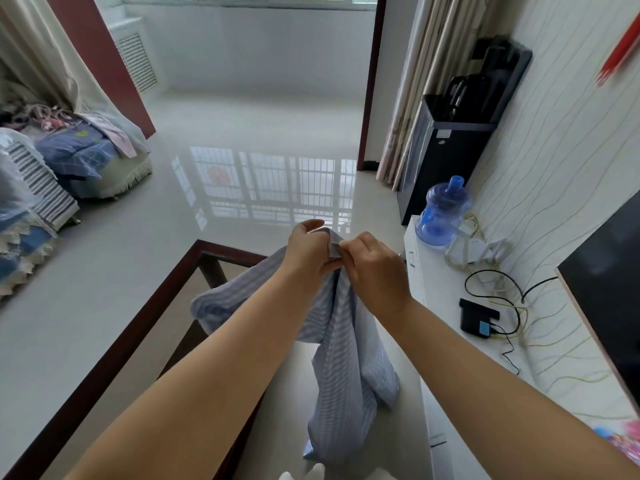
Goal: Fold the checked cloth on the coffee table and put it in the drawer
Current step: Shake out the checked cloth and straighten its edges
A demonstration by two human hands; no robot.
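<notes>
The pale blue checked cloth (pixel 349 362) hangs in the air in front of me, bunched at the top and trailing down toward the floor. One part of it drapes over the far right corner of the glass coffee table (pixel 114 348). My left hand (pixel 308 249) grips the cloth's top edge. My right hand (pixel 375 268) pinches the same edge right beside it, the two hands almost touching. No drawer front is clearly visible.
A white cabinet (pixel 446 393) runs along the right wall with a blue water jug (pixel 441 216), cables and a small black box (pixel 476 320). A black water dispenser (pixel 446 147) stands behind it. A sofa with bedding (pixel 79 150) is at left; shiny floor lies ahead.
</notes>
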